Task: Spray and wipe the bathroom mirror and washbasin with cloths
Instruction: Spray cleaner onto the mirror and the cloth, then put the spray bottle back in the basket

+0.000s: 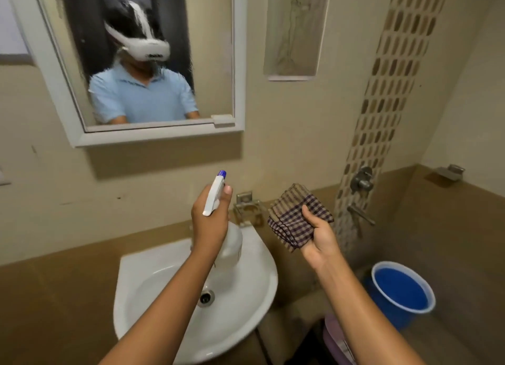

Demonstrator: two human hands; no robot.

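Hands [209, 217] grip spray bottle [216, 198] and checked cloth [296, 218] before mirror [213, 50]

Count for your station: one mirror [153, 64], one washbasin [169, 280], one spray bottle [218, 198], one checked cloth [296, 218] (folded; possibly several layers), one blue bucket [401, 289], two hands: left hand [210, 219], right hand [319, 236]. Wall taps [362, 181]: apparently two.
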